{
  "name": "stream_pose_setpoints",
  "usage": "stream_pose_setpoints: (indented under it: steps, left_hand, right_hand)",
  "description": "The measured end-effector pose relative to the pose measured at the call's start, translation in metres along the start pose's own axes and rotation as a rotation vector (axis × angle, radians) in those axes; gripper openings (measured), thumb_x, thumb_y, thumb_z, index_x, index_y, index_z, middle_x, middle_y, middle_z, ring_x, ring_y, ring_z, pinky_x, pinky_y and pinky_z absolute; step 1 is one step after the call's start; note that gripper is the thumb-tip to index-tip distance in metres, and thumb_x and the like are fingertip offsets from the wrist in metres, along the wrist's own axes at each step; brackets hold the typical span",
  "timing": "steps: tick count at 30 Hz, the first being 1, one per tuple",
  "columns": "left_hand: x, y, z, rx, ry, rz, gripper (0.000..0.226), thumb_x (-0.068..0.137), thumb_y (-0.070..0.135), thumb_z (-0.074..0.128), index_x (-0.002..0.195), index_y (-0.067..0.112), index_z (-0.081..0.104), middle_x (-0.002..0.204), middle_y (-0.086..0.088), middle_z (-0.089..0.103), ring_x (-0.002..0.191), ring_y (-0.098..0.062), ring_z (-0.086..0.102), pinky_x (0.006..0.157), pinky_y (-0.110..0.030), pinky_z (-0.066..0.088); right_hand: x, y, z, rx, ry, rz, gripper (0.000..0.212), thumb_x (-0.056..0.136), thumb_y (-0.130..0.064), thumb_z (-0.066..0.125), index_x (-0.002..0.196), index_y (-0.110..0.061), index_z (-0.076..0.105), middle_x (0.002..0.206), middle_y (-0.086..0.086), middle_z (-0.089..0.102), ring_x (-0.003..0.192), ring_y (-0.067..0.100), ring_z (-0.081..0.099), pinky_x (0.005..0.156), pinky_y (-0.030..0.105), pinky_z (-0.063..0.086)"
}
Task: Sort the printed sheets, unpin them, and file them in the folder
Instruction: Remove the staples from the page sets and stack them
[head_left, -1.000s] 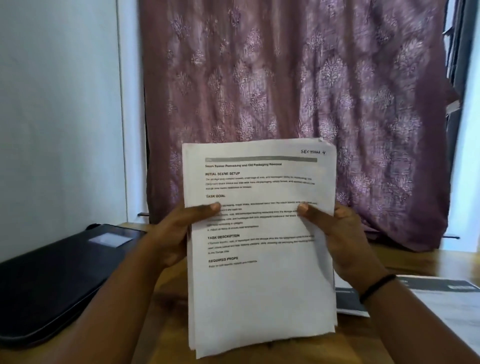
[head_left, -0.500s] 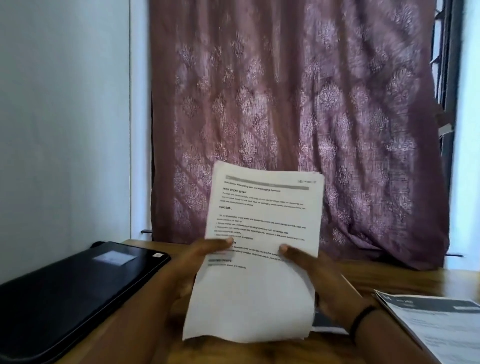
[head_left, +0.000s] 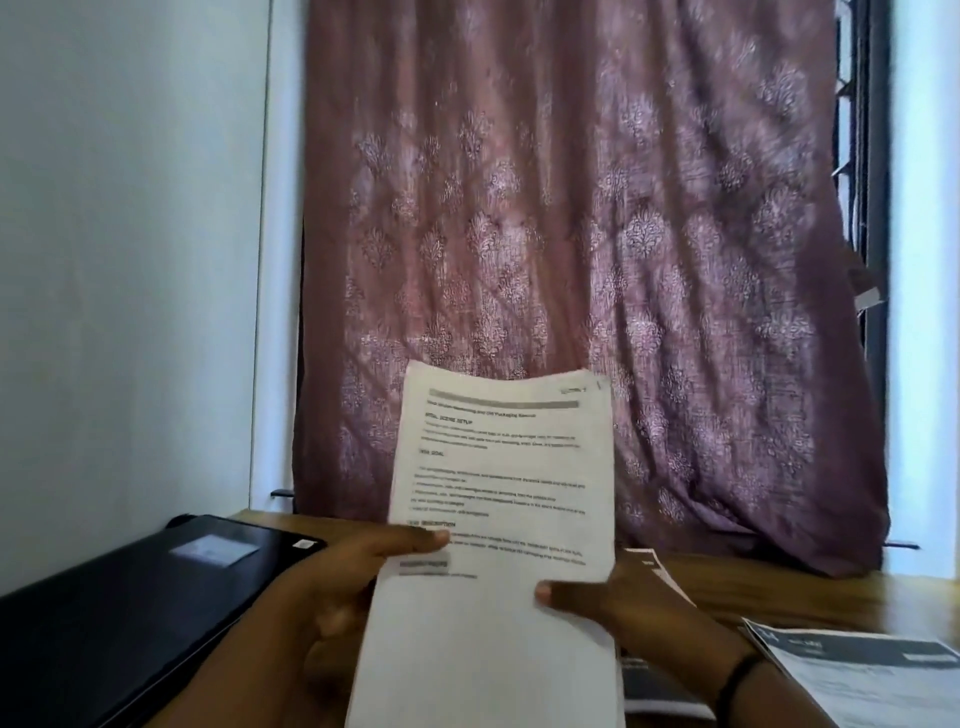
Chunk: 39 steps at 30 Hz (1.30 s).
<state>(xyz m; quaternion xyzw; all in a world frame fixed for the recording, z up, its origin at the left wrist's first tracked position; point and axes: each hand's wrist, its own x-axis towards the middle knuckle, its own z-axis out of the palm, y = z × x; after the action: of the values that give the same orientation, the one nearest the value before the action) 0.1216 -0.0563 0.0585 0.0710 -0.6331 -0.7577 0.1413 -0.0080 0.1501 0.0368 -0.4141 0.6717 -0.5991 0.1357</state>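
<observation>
Two hands hold one sheaf of printed sheets (head_left: 498, 519) upright in front of the person, printed face toward the camera; the left hand (head_left: 332, 597) curls round the left edge with its thumb pressed flat across the text, and the right hand (head_left: 623, 603) pinches the right edge, thumb in front, fingers hidden behind the paper; held this way, the page can probably be read for sorting. Whether a pin joins the sheets I cannot tell. Below lies a wooden table (head_left: 805, 592); a black folder (head_left: 130, 613) rests at the left, more printed papers (head_left: 872, 675) lie at the right; a patterned curtain (head_left: 571, 234) hangs behind.
</observation>
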Motion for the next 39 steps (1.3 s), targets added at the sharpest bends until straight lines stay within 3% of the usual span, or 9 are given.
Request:
stream_pose_setpoints:
  steps: [10, 15, 21, 23, 26, 28, 31, 36, 39]
  left_hand:
    - [0.032, -0.026, -0.011, 0.028, -0.003, -0.075, 0.052, 0.072, 0.003, 0.075, 0.122, 0.001, 0.061, 0.117, -0.026, 0.065, 0.108, -0.043, 0.062, 0.101, -0.057, 0.043]
    - [0.043, -0.056, 0.005, 0.158, -0.054, -0.198, 0.037, 0.086, -0.007, 0.059, 0.122, 0.002, 0.058, 0.113, -0.022, 0.068, 0.104, -0.04, 0.065, 0.097, -0.057, 0.047]
    - [0.048, -0.071, 0.012, 0.28, -0.187, -0.229, 0.047, 0.079, -0.01, 0.065, 0.123, 0.005, 0.059, 0.116, -0.018, 0.068, 0.107, -0.037, 0.065, 0.098, -0.055, 0.047]
    - [0.046, -0.07, 0.012, 0.475, -0.126, -0.113, 0.047, 0.077, -0.003, 0.072, 0.122, 0.006, 0.059, 0.114, -0.013, 0.07, 0.103, -0.027, 0.068, 0.098, -0.049, 0.048]
    - [0.048, -0.063, 0.013, 1.033, 0.271, 0.393, 0.046, 0.082, 0.021, 0.073, 0.118, 0.0, 0.055, 0.115, -0.017, 0.062, 0.095, -0.005, 0.062, 0.085, -0.02, 0.045]
    - [0.05, -0.064, 0.015, 1.303, 0.4, 0.67, 0.066, 0.081, 0.053, 0.06, 0.126, 0.006, 0.051, 0.121, -0.016, 0.055, 0.106, -0.02, 0.056, 0.087, -0.032, 0.042]
    - [0.051, -0.07, 0.031, 1.38, 0.235, 0.714, 0.076, 0.078, 0.076, 0.038, 0.13, 0.022, 0.052, 0.125, -0.004, 0.058, 0.114, -0.023, 0.053, 0.096, -0.04, 0.042]
    - [0.047, -0.08, 0.041, 1.167, -0.122, 0.362, 0.018, 0.09, 0.046, 0.058, 0.1, 0.032, 0.065, 0.087, 0.013, 0.064, 0.076, 0.0, 0.057, 0.062, -0.014, 0.039]
    - [0.048, -0.085, 0.038, 0.984, -0.165, 0.232, 0.015, 0.09, 0.034, 0.064, 0.097, 0.023, 0.071, 0.086, 0.007, 0.072, 0.066, 0.005, 0.058, 0.063, -0.016, 0.043]
  right_hand:
    - [-0.009, 0.017, -0.049, 0.202, -0.414, 0.377, 0.037, 0.085, 0.001, 0.067, 0.12, -0.01, 0.068, 0.129, 0.017, 0.062, 0.121, 0.035, 0.057, 0.105, 0.047, 0.042]
    - [-0.003, 0.032, -0.067, 0.078, 0.053, 0.389, 0.04, 0.081, -0.033, 0.073, 0.114, -0.011, 0.07, 0.105, 0.012, 0.073, 0.098, 0.031, 0.067, 0.087, 0.044, 0.053]
    - [0.002, 0.058, -0.071, 0.057, 0.321, 0.347, 0.015, 0.092, -0.005, 0.06, 0.102, 0.0, 0.069, 0.094, 0.013, 0.075, 0.09, 0.032, 0.069, 0.091, 0.048, 0.053]
    - [0.002, 0.064, -0.067, 0.004, 0.283, 0.388, 0.015, 0.092, -0.004, 0.06, 0.103, 0.0, 0.069, 0.096, 0.014, 0.074, 0.086, 0.03, 0.07, 0.078, 0.04, 0.058]
    - [0.004, 0.061, -0.059, -0.06, 0.224, 0.365, 0.01, 0.093, -0.006, 0.059, 0.097, -0.007, 0.069, 0.094, 0.011, 0.074, 0.08, 0.024, 0.071, 0.065, 0.032, 0.057]
    - [0.006, 0.062, -0.049, -0.056, 0.191, 0.345, 0.012, 0.093, -0.007, 0.059, 0.096, -0.012, 0.069, 0.097, 0.009, 0.074, 0.086, 0.024, 0.071, 0.077, 0.036, 0.058]
    - [0.007, 0.058, -0.032, -0.063, 0.109, 0.285, 0.016, 0.093, -0.007, 0.058, 0.103, -0.013, 0.069, 0.101, 0.007, 0.074, 0.093, 0.024, 0.071, 0.087, 0.041, 0.056]
    - [0.0, 0.059, -0.011, -0.089, 0.012, 0.219, 0.02, 0.091, -0.007, 0.062, 0.109, -0.017, 0.063, 0.103, 0.007, 0.074, 0.095, 0.024, 0.071, 0.085, 0.038, 0.057]
    - [-0.01, 0.06, -0.015, -0.089, 0.006, 0.214, 0.033, 0.086, -0.006, 0.068, 0.114, -0.02, 0.058, 0.099, 0.007, 0.075, 0.089, 0.021, 0.072, 0.076, 0.029, 0.059]
